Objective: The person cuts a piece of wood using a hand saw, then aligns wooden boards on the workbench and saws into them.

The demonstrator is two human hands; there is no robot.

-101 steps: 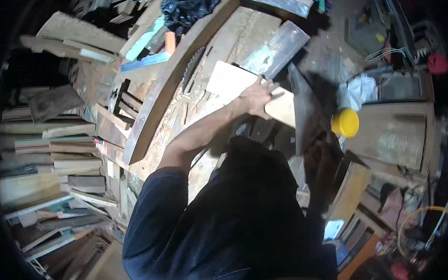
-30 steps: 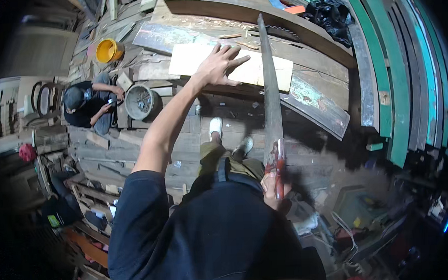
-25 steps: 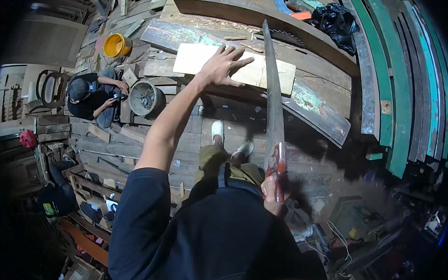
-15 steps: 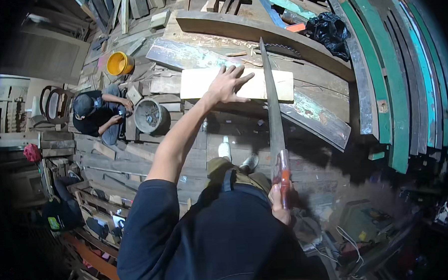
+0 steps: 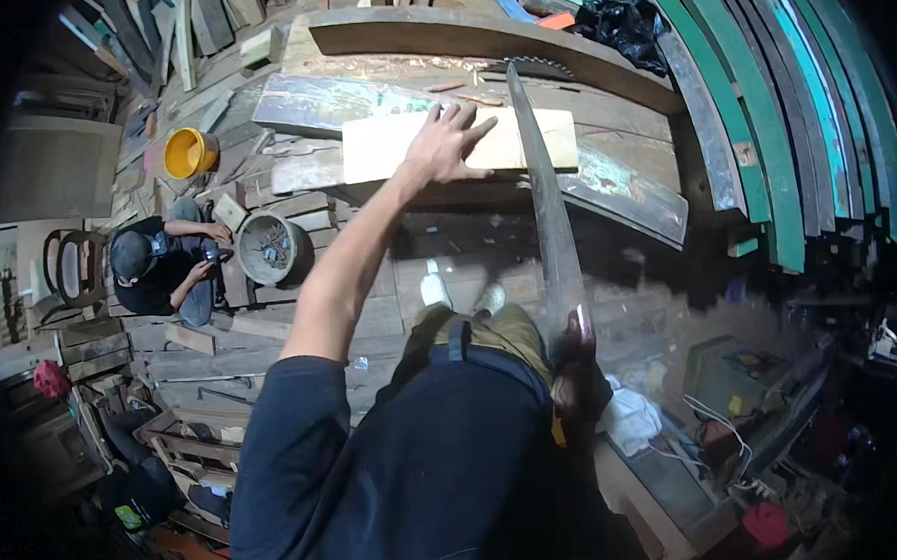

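My left hand lies on a pale board with its fingers spread. The board rests across a weathered plank with peeling paint, at the near edge of the workbench. A long handsaw points away from me, its blade crossing the board's right part. My right hand is in shadow low at the right, closed on the saw's handle. Beyond the board, a long dark timber spans the bench.
A seated person holds something small beside a grey bucket; another person's legs show lower left. A yellow bucket sits among offcuts. Painted planks line the right side; a cord lies lower right.
Since 3.4 seconds ago the view has turned and the saw has come across the board. In the last half second the saw has drawn slightly toward me; my left hand stays on the board.
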